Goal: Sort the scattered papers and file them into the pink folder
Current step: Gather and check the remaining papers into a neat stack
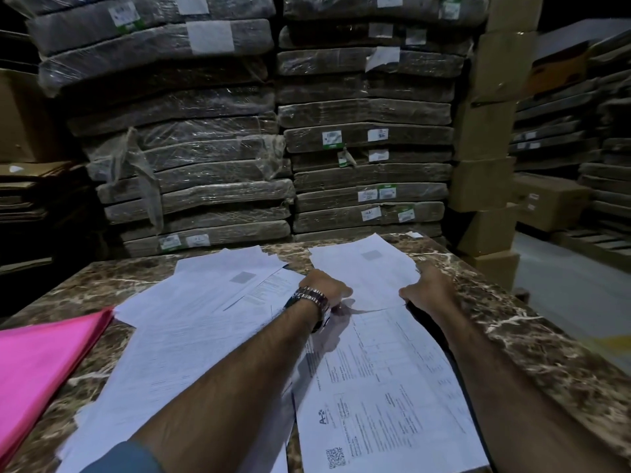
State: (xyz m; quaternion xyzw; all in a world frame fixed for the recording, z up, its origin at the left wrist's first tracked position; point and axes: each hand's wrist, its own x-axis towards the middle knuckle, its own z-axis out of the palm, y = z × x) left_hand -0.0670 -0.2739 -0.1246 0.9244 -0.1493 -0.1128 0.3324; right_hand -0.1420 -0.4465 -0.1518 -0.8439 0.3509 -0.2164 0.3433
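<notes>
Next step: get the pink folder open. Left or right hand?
Left, probably. The flat pink folder lies at the brown marble table's left edge, on the left hand's side; the right hand would have to cross over it.

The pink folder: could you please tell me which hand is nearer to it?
Left. The left hand is to the right of the flat pink folder, over the white papers; the right hand is farther right.

**One head-worn view, forward and down**

The wide-angle camera looks from the person's head, tilted down over the marbled surface [112, 285]. Both forearms [239, 370] reach away from close beneath the lens. Wrapped bundles [205, 148] stacked behind the surface fill the upper frame.
</notes>
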